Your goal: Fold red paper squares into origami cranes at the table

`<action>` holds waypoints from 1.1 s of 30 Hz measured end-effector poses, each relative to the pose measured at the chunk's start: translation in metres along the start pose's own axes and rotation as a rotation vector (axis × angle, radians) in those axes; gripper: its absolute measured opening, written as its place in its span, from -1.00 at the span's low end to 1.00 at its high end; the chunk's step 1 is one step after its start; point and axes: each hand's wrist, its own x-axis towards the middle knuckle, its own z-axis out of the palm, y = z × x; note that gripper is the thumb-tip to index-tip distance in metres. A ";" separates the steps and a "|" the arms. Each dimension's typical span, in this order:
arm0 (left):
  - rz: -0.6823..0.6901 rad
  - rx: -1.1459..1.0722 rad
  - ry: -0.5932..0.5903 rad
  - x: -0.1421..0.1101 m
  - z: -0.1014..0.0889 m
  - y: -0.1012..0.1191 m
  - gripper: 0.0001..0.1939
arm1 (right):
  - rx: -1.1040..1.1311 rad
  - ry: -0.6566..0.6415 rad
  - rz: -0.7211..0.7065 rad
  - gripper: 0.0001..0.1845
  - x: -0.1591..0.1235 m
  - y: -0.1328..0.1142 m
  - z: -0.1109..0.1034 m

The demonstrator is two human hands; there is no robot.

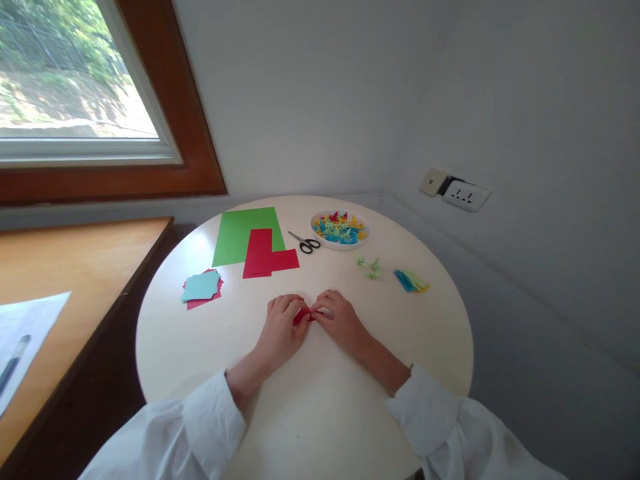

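Observation:
Near the middle of the round white table (pixel 210 353), my left hand (pixel 283 327) pinches a small folded piece of red paper (pixel 301 315). My right hand (pixel 343 321) meets it from the other side, its thumb and fingers closed on the paper's right end. Fingers hide much of the piece, so its full shape does not show. Beyond my hands lie red paper pieces (pixel 259 253), partly over a green sheet (pixel 233 235). To their right rests a pair of scissors (pixel 306 244) with black handles.
At the back, a white dish (pixel 341 247) holds several small folded paper pieces. Light green folded pieces (pixel 370 268) and a bundle of coloured strips (pixel 411 281) lie to the right. Light blue paper squares (pixel 201 285) are stacked at left, beside a wooden desk (pixel 100 267).

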 end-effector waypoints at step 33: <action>-0.002 0.091 -0.135 -0.003 -0.008 0.004 -0.84 | -0.128 -0.168 -0.051 -0.87 -0.010 -0.001 -0.004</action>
